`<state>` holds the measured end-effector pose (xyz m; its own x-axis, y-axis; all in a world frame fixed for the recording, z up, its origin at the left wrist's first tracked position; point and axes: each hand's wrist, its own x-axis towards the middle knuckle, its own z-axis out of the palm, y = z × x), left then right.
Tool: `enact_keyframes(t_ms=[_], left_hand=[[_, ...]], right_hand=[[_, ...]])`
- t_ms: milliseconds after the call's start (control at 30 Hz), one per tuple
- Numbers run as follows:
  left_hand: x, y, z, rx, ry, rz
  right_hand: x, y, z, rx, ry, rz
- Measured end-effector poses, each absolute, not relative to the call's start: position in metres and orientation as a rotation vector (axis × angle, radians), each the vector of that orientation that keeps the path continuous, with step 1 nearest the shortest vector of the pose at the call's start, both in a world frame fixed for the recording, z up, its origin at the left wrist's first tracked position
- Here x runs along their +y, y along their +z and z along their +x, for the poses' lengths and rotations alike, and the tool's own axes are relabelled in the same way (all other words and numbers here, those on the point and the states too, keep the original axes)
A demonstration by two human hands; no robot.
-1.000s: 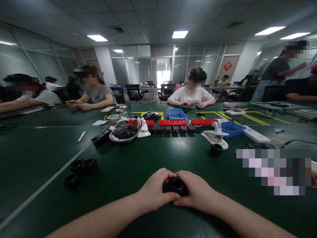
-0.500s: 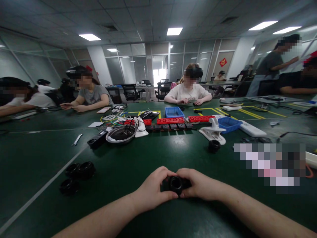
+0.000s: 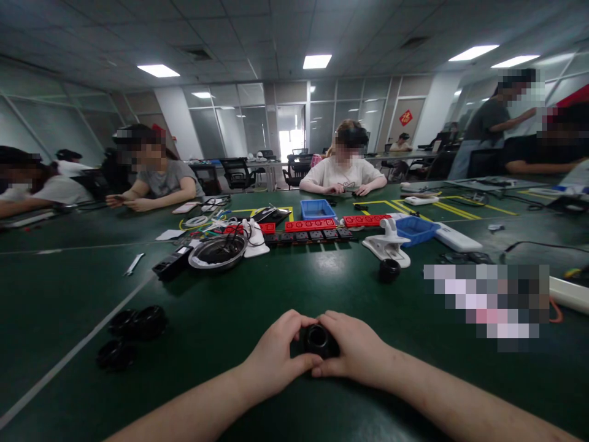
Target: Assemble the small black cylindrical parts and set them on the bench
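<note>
Both my hands meet low in the middle of the view over the green table (image 3: 285,288). Between them sits a small black ring-shaped part (image 3: 317,339) with a round hole facing up. My left hand (image 3: 276,356) curls around its left side, thumb and fingers closed on it. My right hand (image 3: 354,350) wraps the right side the same way. Much of the part is hidden under my fingers.
Several black rings (image 3: 133,328) lie at the left, one more black ring (image 3: 389,270) farther off at the right. Mid-table are a metal bowl (image 3: 217,253), red and black power strips (image 3: 317,228), blue bins (image 3: 317,209) and a white clamp (image 3: 386,245). Other people sit around the table.
My hands stay closed on the black part. The head camera has shifted, so the table's objects sit slightly further left and lower in view.
</note>
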<state>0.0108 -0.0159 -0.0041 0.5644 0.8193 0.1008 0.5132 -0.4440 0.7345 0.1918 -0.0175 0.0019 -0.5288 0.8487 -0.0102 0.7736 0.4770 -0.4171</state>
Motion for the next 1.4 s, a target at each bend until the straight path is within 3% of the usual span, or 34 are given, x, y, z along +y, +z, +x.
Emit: enact_keyframes(t_ms=[300,467,733,1167,1400], left_hand=[[-0.01,0.001,0.006,0.884,0.528,2.134],[-0.012,0.001,0.008,0.946,0.533,2.143],[-0.019,-0.006,0.013,1.177,0.641,2.097],[-0.009,0.005,0.007,0.954,0.517,2.138],[-0.017,0.0,0.011,1.113,0.603,2.121]], right_hand=[[-0.009,0.012,0.203,-2.497,0.942,-1.313],[-0.01,0.008,0.198,-2.483,0.886,-1.417],[-0.02,-0.001,0.187,-2.489,0.455,-1.563],[-0.008,0.014,0.205,-2.491,1.021,-1.278],[-0.012,0.004,0.195,-2.485,0.788,-1.478]])
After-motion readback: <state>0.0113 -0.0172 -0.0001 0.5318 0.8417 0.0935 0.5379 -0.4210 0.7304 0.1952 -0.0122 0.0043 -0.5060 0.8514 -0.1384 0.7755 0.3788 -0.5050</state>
